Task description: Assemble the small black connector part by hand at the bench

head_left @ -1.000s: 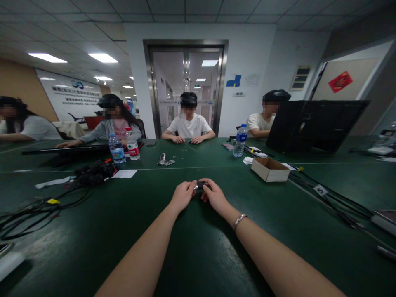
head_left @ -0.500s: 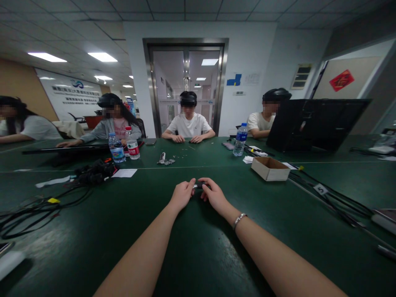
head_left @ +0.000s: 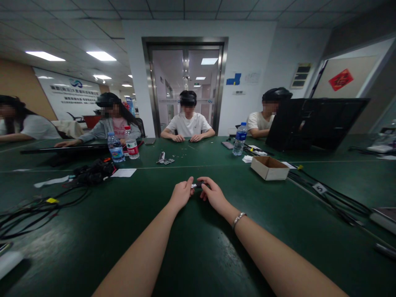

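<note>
Just above the green tabletop, a small black-and-silver stick (head_left: 198,185) spans the gap between my two hands. Its silver end is at my left hand (head_left: 182,194), whose thumb and fingers are closed on it. My right hand (head_left: 214,194) pinches the dark end between thumb and fingers and wears a silver bracelet at the wrist. The stick is too small, and too covered by fingers, for me to tell its exact kind.
A shallow cardboard box (head_left: 269,168) stands to the right beside black cables (head_left: 328,198). A water bottle (head_left: 240,139) is behind it. Small metal parts (head_left: 165,160) lie ahead. More cables (head_left: 62,206) and a white paper (head_left: 124,173) are left. Several people sit around the table.
A little more of the stick's silver end shows between my hands, which have drawn very slightly apart. Otherwise the scene only shifts a little with my head.
</note>
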A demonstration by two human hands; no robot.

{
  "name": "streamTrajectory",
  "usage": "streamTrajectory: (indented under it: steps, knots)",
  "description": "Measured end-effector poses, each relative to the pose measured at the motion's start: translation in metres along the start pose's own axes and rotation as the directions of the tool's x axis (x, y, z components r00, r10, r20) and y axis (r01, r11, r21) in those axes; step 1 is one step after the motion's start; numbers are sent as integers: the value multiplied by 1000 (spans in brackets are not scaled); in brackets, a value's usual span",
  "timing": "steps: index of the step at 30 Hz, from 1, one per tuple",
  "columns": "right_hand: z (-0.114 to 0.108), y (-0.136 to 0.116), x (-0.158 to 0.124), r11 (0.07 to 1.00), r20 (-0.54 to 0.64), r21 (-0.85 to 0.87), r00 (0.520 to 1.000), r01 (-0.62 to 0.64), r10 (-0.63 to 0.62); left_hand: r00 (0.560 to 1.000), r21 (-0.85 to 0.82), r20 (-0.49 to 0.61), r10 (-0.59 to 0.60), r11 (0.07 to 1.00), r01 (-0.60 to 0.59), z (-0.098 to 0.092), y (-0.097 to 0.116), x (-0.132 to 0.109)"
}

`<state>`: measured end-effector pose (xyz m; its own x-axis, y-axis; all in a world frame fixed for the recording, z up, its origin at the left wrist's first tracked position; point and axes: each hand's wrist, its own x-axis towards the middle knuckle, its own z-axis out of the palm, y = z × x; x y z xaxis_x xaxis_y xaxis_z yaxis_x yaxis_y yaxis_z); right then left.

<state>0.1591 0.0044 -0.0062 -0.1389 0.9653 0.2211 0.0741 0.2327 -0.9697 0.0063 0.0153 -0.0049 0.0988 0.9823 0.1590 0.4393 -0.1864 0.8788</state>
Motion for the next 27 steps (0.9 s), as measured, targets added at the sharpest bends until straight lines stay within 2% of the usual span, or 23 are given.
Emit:
streamTrajectory:
  steps: [3,8,11,15,27]
  knots:
    - [0,1,0,1000,-17,6,1000,-5,5,1000,-29,-6,-10,1000,10,1,0,0]
    - [0,3,3,1000,-56,13,998,-16,17,999,-224,-40,6,974,-14,2,2,-1]
    - [-1,2,3,999,-77,30,997,-28,30,999,-276,-12,41,960,-43,0,3,-2]
    - [0,2,3,998,-87,46,995,-39,43,993,-241,28,115,965,-105,-1,2,-2]
    - [1,-2,0,999,-68,23,997,-37,39,997,-85,32,72,994,-70,-2,2,-4]
